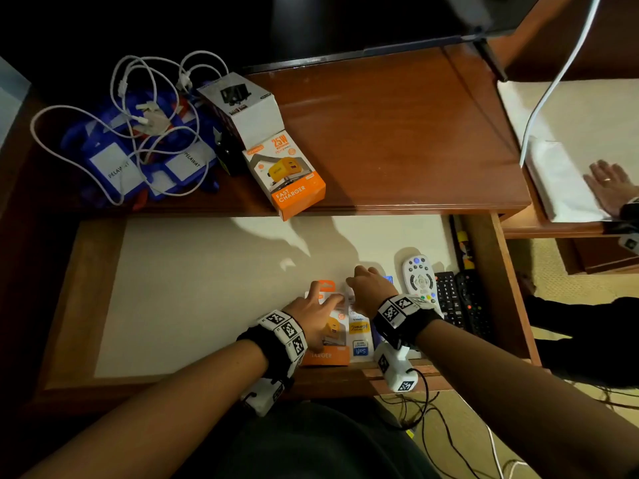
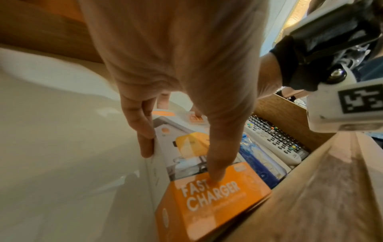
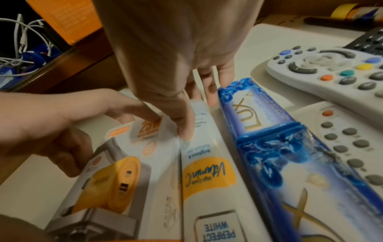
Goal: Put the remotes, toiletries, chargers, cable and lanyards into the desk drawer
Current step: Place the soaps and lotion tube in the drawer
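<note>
The desk drawer (image 1: pixel 193 292), lined in white, is pulled out. At its front right lies an orange and white fast charger box (image 1: pixel 328 356) (image 2: pixel 213 204). My left hand (image 1: pixel 318 305) (image 2: pixel 180 163) holds it, fingers down its left edge and thumb on top. Beside it lies a white toiletry box (image 1: pixel 359 335) (image 3: pixel 207 180). My right hand (image 1: pixel 370 285) (image 3: pixel 196 106) grips its far end, thumb on top. A blue Lux soap (image 3: pixel 259 139) and white remotes (image 1: pixel 420 281) (image 3: pixel 331 68) lie further right. Black remotes (image 1: pixel 460 302) lie past those.
On the desk top sit a second charger box (image 1: pixel 287 178), a white box (image 1: pixel 245 108), blue lanyards (image 1: pixel 145 160) and a tangled white cable (image 1: pixel 138 98). Another person's hand (image 1: pixel 608 188) rests on white sheets at the right. Wires trail on the floor.
</note>
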Demonstrator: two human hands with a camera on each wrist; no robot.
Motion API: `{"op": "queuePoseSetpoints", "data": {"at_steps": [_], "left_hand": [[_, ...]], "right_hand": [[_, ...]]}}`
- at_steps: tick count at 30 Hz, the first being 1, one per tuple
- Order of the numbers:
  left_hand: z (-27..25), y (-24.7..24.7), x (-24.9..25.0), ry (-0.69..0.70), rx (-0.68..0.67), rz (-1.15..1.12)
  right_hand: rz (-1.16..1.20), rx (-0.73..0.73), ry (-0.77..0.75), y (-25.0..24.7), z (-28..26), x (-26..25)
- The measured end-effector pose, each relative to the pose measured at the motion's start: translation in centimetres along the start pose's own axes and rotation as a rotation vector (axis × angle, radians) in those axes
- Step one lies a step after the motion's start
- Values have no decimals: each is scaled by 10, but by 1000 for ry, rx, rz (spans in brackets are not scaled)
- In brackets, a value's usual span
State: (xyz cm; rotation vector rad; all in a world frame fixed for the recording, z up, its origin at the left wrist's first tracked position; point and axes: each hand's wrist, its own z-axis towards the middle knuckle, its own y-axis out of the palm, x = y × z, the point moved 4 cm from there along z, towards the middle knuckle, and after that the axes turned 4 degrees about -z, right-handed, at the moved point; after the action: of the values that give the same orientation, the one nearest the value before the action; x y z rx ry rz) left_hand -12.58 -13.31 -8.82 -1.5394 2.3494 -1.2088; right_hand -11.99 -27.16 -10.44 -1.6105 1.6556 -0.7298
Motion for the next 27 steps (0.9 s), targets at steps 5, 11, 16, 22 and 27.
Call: {"op": "queuePoseSetpoints", "data": {"at_steps": [5, 11, 16, 22, 27], "left_hand": [[2, 2, -5, -26, -12, -89], [-5, -10, -24, -109, 8, -294], [-31, -75, -49, -83, 464, -466], [-54, -154, -74, -27, 983, -560], [-51, -204, -105, -172, 1233, -601]], "right_hand": [[86, -18, 55, -7, 3, 2], [193, 12, 125, -46, 4, -1], [296, 159, 48, -125, 8, -19], [435, 511, -57, -228, 25, -41], [376, 460, -96, -251, 71, -66]]}}
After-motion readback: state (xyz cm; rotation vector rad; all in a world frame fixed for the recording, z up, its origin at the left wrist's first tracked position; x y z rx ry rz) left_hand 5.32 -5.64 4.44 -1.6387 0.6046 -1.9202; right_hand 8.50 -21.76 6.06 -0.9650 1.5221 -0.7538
